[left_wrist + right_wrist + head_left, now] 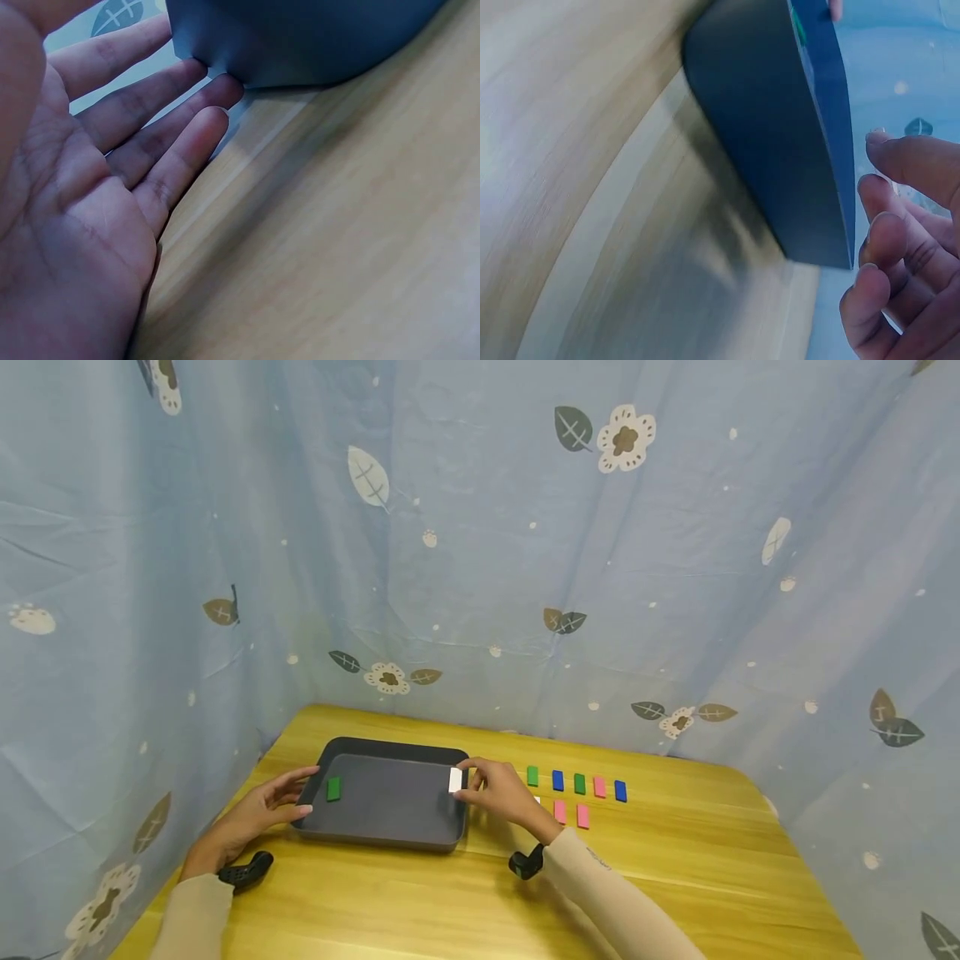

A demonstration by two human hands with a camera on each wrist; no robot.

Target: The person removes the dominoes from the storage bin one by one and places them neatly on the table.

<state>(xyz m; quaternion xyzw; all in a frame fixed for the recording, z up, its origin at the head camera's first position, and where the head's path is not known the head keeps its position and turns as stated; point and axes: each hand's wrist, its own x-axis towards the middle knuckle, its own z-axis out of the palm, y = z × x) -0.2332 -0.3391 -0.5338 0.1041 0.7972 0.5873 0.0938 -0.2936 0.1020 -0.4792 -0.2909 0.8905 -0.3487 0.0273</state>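
Observation:
My left hand [258,814] has its fingers spread at the left end of a dark grey tray [390,839]; in the left wrist view its fingertips meet the tray wall [300,37]. A green tile [333,789] lies inside the tray near that end. Over the tray's right end, my right hand [498,789] pinches a white tile [455,780] by its two ends, thumb on the near side and index finger on the far side. In the right wrist view the fingers [919,161] are above the rim, and the white tile cannot be made out there.
Right of the tray, several tiles lie in two rows on the wooden table [360,893], among them a blue tile [620,791] and a pink tile [582,816]. A white one [537,800] is partly behind my right hand. A patterned curtain [480,568] hangs around the table.

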